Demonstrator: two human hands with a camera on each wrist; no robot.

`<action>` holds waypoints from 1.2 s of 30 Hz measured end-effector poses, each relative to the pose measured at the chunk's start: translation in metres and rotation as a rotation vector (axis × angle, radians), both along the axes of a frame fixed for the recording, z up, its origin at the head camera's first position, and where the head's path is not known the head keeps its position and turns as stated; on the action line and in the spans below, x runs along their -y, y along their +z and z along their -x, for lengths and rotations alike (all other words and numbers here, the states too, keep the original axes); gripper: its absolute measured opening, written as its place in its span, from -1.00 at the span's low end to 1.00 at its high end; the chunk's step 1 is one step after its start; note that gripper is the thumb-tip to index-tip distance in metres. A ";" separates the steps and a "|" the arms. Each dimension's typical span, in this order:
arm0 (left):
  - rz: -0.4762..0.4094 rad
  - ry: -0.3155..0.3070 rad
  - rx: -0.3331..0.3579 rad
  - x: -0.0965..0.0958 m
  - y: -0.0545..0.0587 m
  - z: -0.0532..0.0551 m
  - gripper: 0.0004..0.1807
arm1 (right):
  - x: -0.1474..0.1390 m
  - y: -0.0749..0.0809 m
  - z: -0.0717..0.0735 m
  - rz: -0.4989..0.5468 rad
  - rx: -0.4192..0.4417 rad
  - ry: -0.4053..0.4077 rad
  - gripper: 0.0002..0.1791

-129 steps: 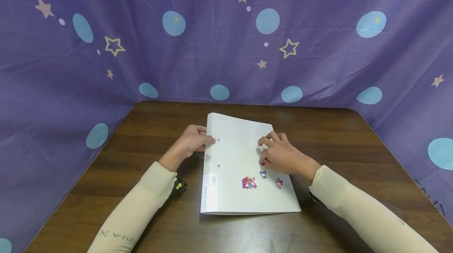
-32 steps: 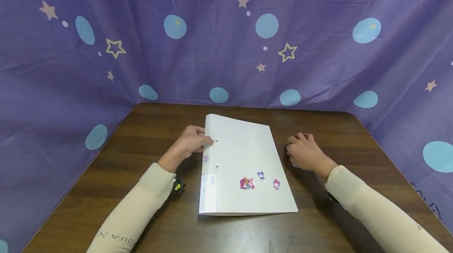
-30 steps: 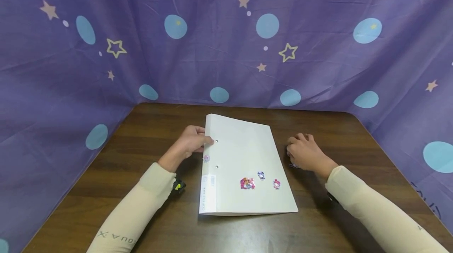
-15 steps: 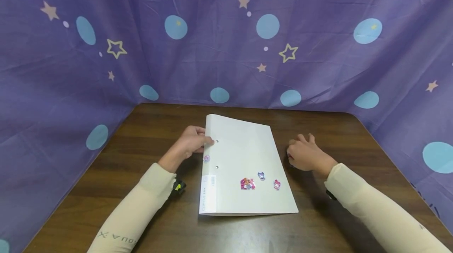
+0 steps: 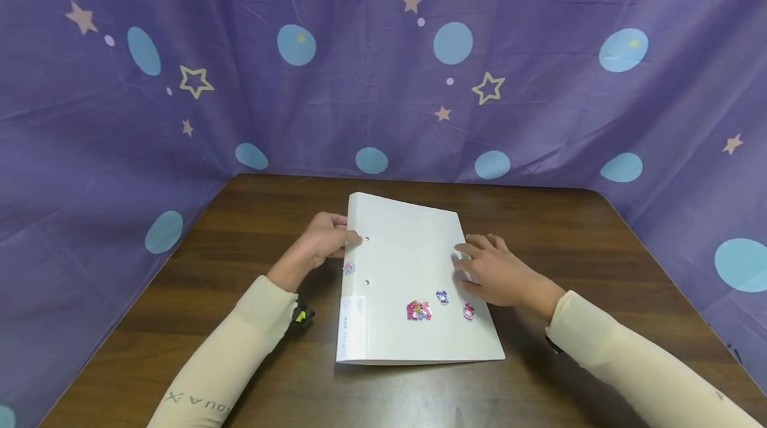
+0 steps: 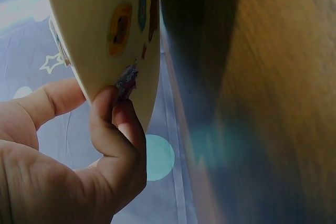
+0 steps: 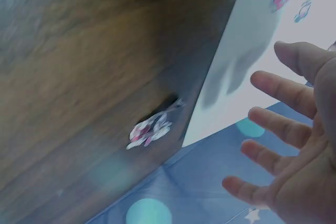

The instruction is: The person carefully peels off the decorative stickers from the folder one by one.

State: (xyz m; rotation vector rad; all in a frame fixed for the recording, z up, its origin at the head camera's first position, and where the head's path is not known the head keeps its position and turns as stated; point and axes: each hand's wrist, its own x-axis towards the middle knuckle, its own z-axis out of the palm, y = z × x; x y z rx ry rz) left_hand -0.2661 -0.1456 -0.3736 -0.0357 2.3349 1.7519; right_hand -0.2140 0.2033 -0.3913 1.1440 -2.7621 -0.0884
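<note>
A white clip file [image 5: 407,248] stands propped on the table, its spine toward my left hand [image 5: 320,238]. That hand grips the spine edge, thumb on the front cover near a punched hole, fingers behind. On the front are a pink house-shaped sticker [image 5: 419,311], a small blue sticker [image 5: 442,297] and a pink character sticker [image 5: 469,311]. Another sticker [image 5: 349,269] is on the spine. My right hand [image 5: 500,271] is over the cover's right edge, fingers spread and holding nothing. In the left wrist view, a crumpled purple piece [image 6: 126,81] is right at the left fingertips.
A small clump of shiny peeled stickers [image 7: 149,129] lies on the wooden table [image 5: 569,241] beside the file in the right wrist view; my right hand hides it from the head view. More stickers [image 6: 121,29] cover another face of the file. A purple curtain [image 5: 383,62] hangs behind.
A small red sticker seen under my right hand earliest is gone from the cover. My right hand went to the table at the right, then came back left over the file. My left hand stays put.
</note>
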 end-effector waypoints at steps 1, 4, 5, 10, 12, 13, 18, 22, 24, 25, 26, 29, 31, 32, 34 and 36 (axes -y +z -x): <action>0.001 0.000 0.001 0.000 0.000 0.000 -0.50 | 0.002 0.000 -0.002 0.001 -0.002 0.017 -0.69; 0.002 -0.001 0.001 0.000 0.000 0.000 -0.51 | 0.007 0.002 -0.006 0.011 0.013 0.052 -0.71; 0.003 -0.001 0.000 0.000 0.000 0.000 -0.51 | 0.009 0.003 -0.007 0.018 0.019 0.060 -0.71; 0.013 0.001 0.000 0.000 0.001 0.000 -0.52 | 0.014 0.002 -0.012 0.017 0.041 0.094 -0.70; 0.018 0.003 0.001 0.000 0.002 0.000 -0.52 | 0.016 0.001 -0.014 0.007 0.046 0.109 -0.67; 0.020 0.004 0.002 0.000 0.002 0.000 -0.51 | 0.017 0.001 -0.014 0.004 0.048 0.116 -0.66; 0.025 0.004 0.004 0.001 0.002 0.000 -0.50 | 0.020 -0.001 -0.016 0.000 0.022 0.154 -0.61; 0.023 0.002 0.006 0.001 0.000 0.000 -0.49 | 0.023 -0.001 -0.018 -0.009 -0.012 0.172 -0.59; 0.026 0.002 0.006 0.001 0.000 0.000 -0.49 | 0.024 -0.001 -0.019 -0.016 -0.030 0.176 -0.60; 0.027 0.003 0.006 0.001 0.000 0.000 -0.48 | 0.025 -0.001 -0.019 -0.019 -0.035 0.176 -0.61; 0.029 0.004 0.005 0.001 0.000 0.000 -0.48 | 0.026 -0.001 -0.019 -0.021 -0.040 0.177 -0.62; 0.033 0.006 0.005 0.000 0.001 0.000 -0.49 | 0.027 -0.001 -0.020 -0.031 -0.051 0.177 -0.64; 0.034 0.005 0.005 0.000 0.001 0.000 -0.49 | 0.028 -0.002 -0.020 -0.038 -0.053 0.178 -0.66; 0.034 0.005 0.005 0.000 0.001 0.000 -0.49 | 0.029 -0.002 -0.020 -0.041 -0.055 0.178 -0.67; 0.032 0.004 0.006 0.000 0.001 0.000 -0.50 | 0.029 -0.002 -0.021 -0.043 -0.063 0.179 -0.69; 0.029 0.003 0.008 0.000 0.001 0.000 -0.50 | 0.030 -0.002 -0.021 -0.041 -0.074 0.186 -0.74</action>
